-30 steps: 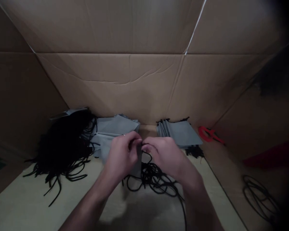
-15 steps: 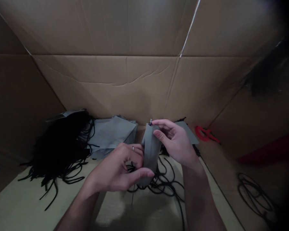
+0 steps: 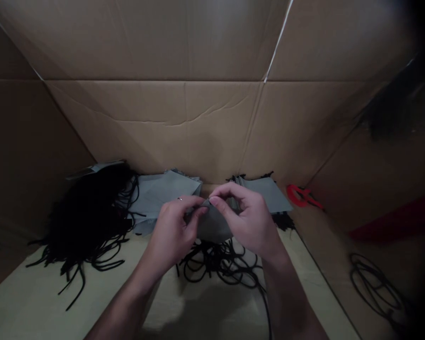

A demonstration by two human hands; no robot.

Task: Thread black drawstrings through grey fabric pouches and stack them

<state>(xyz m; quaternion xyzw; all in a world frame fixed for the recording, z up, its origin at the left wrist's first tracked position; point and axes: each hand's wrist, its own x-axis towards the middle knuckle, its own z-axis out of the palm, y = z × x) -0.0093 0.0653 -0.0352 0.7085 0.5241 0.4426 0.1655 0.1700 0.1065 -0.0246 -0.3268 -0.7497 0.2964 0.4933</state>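
Thumb and forefinger of my left hand (image 3: pixel 179 226) are closed on the upper edge of a grey fabric pouch (image 3: pixel 214 224). My right hand (image 3: pixel 250 217) pinches the same edge, its fingertips almost touching the left ones. Between the fingertips is a tiny dark and shiny bit, too small to name. The pouch hangs below my hands, partly covered by them. Under it, a tangle of black cord (image 3: pixel 216 259) lies on the pale tabletop (image 3: pixel 184 307).
A big heap of black cords (image 3: pixel 88 217) stands at the left. Beside it lies a pile of grey fabric pieces (image 3: pixel 159 191), and another grey stack (image 3: pixel 271 193) sits at the right. Red-handled scissors (image 3: pixel 301 194) and a loose cord loop (image 3: pixel 375 283) lie farther right. Cardboard walls (image 3: pixel 156 104) enclose the table.
The pouch was upright between my hands; now its edge is pinched and it hangs lower. My left hand has risen and closed from a looser grip; my right has moved slightly left and down.
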